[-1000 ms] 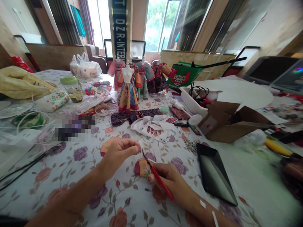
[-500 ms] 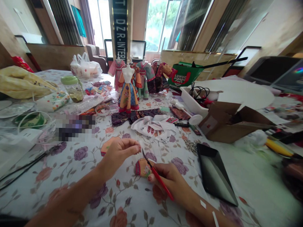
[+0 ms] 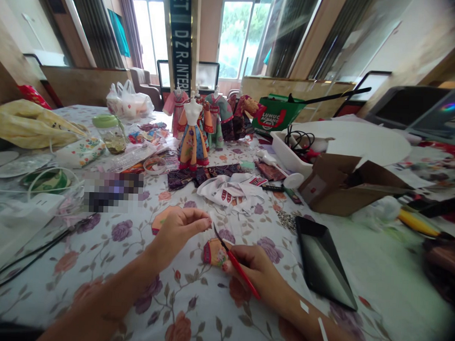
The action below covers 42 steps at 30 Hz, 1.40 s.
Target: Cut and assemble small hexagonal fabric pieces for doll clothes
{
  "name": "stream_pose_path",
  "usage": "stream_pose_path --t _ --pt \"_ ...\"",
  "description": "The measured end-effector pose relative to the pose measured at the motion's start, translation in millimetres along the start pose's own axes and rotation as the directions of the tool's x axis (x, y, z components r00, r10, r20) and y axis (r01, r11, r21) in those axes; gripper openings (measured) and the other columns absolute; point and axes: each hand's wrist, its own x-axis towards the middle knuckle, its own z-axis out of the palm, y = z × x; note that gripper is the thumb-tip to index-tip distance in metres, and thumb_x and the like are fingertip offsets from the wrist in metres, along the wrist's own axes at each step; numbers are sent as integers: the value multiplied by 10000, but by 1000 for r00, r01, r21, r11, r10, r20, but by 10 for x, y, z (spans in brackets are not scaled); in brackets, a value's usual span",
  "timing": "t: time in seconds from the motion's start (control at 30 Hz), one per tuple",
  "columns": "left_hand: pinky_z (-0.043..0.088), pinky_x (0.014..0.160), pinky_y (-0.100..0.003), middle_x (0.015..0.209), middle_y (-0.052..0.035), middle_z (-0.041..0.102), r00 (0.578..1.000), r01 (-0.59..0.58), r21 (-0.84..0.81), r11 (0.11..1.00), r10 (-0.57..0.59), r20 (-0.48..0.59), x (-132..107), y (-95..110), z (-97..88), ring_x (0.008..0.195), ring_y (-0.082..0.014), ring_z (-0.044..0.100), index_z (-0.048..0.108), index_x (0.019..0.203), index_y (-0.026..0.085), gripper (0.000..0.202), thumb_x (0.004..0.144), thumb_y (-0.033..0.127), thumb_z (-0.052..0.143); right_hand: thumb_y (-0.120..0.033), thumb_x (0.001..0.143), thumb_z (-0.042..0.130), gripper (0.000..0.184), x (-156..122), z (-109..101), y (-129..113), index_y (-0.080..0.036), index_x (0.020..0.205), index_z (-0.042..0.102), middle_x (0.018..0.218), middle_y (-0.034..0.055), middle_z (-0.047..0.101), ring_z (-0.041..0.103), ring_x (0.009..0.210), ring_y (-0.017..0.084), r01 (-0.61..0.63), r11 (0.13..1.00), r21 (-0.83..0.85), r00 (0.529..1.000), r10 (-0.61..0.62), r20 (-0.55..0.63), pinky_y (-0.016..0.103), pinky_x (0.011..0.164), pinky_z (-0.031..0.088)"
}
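Note:
My left hand (image 3: 184, 226) is closed in a pinch above the tablecloth; whatever its fingertips hold is too small to name. Red tweezers (image 3: 242, 274) with a dark curved tip are gripped in my right hand (image 3: 259, 268), the tip close to my left fingertips. Under the tweezers lies a small orange fabric piece (image 3: 210, 252) with a red border, partly covered by my right hand. Another orange fabric piece (image 3: 163, 219) sits behind my left hand, partly hidden by it. A doll-size mannequin (image 3: 192, 132) in an orange and blue skirt stands farther back.
Crumpled white cloth (image 3: 230, 191) lies ahead of my hands. A black tablet (image 3: 325, 261) rests on the right, before an open cardboard box (image 3: 346, 187) and a white bin (image 3: 293, 155). Left are a white power strip (image 3: 27, 223), a black cord (image 3: 34, 253) and a lidded jar (image 3: 110, 134).

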Motion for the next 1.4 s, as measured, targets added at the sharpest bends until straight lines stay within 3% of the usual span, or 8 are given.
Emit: stream_pose_path --t 0.57,1.03,1.4 --pt "432 646 -221 690 -6 643 1000 -1 -40 999 0 -22 -7 -23 23 661 -112 536 699 748 161 130 742 290 686 -466 738 676 329 -9 3 -37 -172 778 534 486 -59 517 513 394 92 6 1000 -7 1000 -6 28 169 371 351" --pt "425 669 -216 688 -7 645 1000 17 -130 991 -13 26 -3 -61 27 664 -104 535 704 757 153 121 744 274 700 -460 743 683 337 -8 -8 -28 -173 751 507 495 -49 544 532 398 94 23 1000 6 999 -23 39 154 368 365" --pt "421 681 -201 693 -3 654 993 107 -242 964 -93 68 -17 -111 59 665 -87 548 704 763 145 114 744 257 708 -459 767 667 318 17 -30 58 -174 774 527 483 -55 538 544 390 102 27 1000 3 999 -27 28 153 357 355"
